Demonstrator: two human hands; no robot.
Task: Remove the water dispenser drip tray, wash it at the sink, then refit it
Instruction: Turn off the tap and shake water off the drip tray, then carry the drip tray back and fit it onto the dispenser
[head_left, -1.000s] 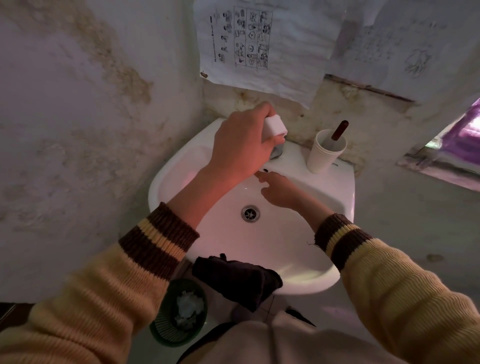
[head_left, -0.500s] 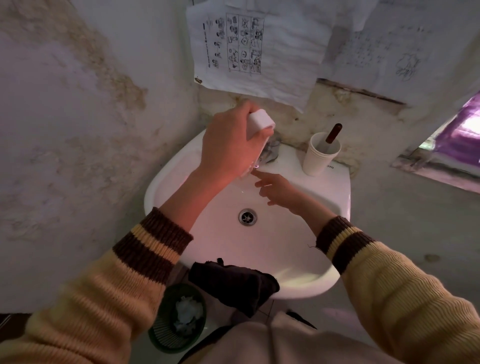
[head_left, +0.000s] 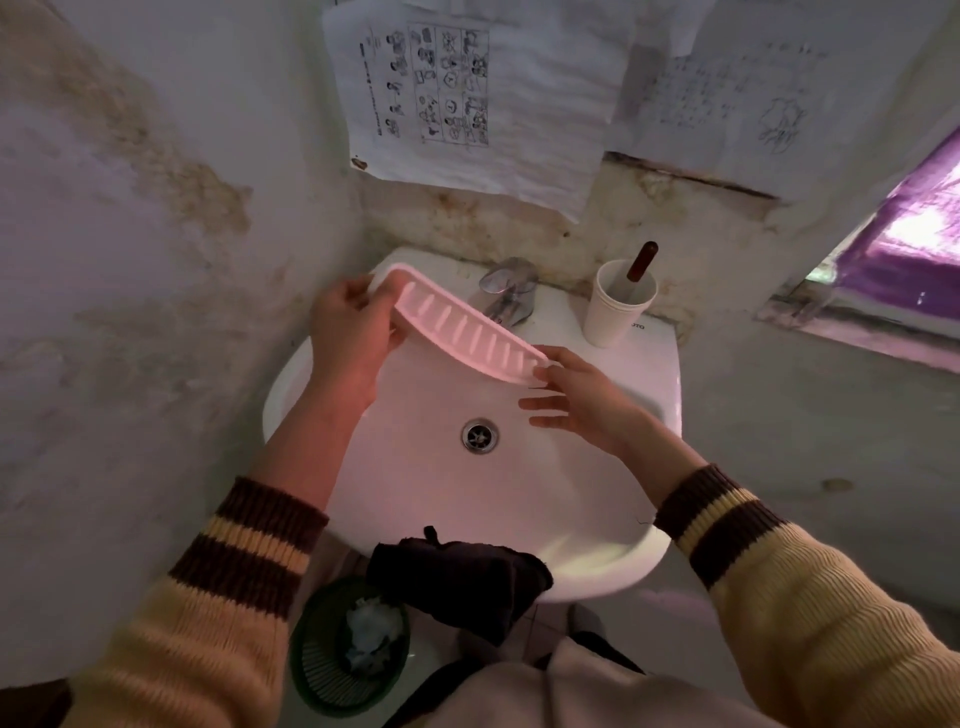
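The white slotted drip tray (head_left: 470, 330) is held flat over the back of the white sink (head_left: 597, 519), just in front of the chrome tap (head_left: 506, 291). My left hand (head_left: 350, 338) grips the tray's left end. My right hand (head_left: 576, 397) pinches its right end between thumb and forefinger, the other fingers spread apart below it. No water stream is visible from the tap. The drain (head_left: 479, 435) lies below the tray.
A white paper cup (head_left: 618, 312) with a brown-handled tool stands on the sink's back right rim. A dark cloth (head_left: 462, 582) hangs over the front rim. A green waste basket (head_left: 348, 644) sits on the floor below left. Walls close in left and behind.
The tray was upright on end in my left hand at the tap; now it lies lengthwise and level, and my right hand has taken its right end.
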